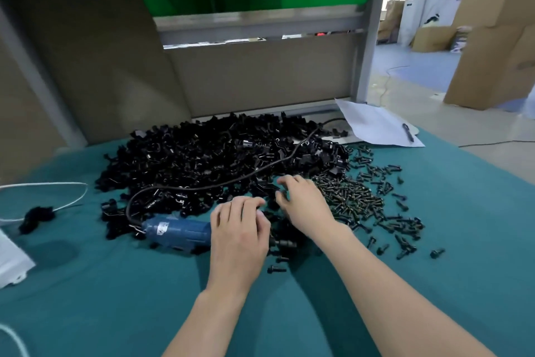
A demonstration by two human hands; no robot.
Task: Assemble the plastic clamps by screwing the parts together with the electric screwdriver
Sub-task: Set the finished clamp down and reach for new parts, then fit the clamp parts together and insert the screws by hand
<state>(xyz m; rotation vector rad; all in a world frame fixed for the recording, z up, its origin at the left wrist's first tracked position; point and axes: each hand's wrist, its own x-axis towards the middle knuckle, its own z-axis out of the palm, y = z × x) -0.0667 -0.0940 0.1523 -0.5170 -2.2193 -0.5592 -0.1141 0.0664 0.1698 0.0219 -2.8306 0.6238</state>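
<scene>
Teal cloth (86, 298): covers the bench beneath everything.
Black clamp parts (202, 159): one big loose pile, the landmark.
Screws (353, 197): loose heap touching the pile's right edge, strays scattered beyond.
Electric screwdriver (176, 230): blue, lying on its side at the pile's near edge.
Left hand (240, 238): at the pile's near edge, over the screwdriver's front end, fingers curled; grip cannot be told.
Right hand (304, 203): fingers bent into the pile's near-right edge; a pinch cannot be told.
Progress: no finished clamp distinguishable; seemingly picking parts, nearly all work left.
</scene>
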